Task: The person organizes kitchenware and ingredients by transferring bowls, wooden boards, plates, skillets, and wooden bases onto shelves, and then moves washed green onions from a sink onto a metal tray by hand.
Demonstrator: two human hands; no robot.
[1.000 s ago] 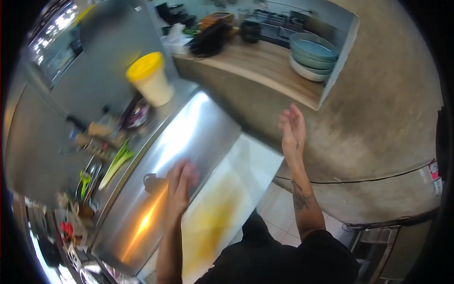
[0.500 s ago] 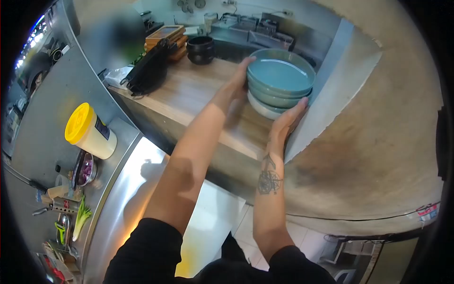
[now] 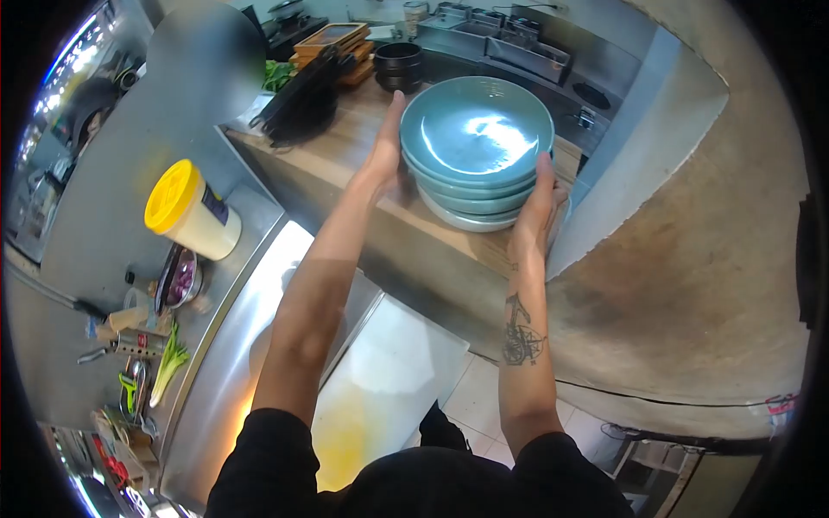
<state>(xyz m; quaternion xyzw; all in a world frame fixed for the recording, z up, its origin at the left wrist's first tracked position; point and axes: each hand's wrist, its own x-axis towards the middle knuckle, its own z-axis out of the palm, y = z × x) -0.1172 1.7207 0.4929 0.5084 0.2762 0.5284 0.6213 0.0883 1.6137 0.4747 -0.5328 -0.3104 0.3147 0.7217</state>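
Left hand (image 3: 381, 160) and right hand (image 3: 537, 207) clasp a stack of bowls (image 3: 477, 129) between them, in the upper centre of the frame. The left fingers reach upward along the near left side of the stack, one tip showing beside the rim; their spacing cannot be told. The right thumb lies against the right edge of the top bowl, the other fingers bent around the outer side and partly hidden. The upper bowls are blue-green and glossy, the lowest whitish; whether the stack touches the wooden counter (image 3: 358, 164) below cannot be told.

Just behind the stack, to its upper left, stands a black pot (image 3: 399, 65); farther left on the counter lie a black pan (image 3: 302, 104), wooden trays (image 3: 332, 43) and greens (image 3: 276, 76). At left, on a steel worktop (image 3: 226, 274), stand a yellow-lidded tub (image 3: 197, 216) and a bowl of purple pieces (image 3: 184, 281), with a green stalk (image 3: 170, 367) and a green peeler (image 3: 128, 393) toward the lower left. Lower centre: a white board (image 3: 401, 350) with a yellow stain. Right: a brown wall (image 3: 648, 328).
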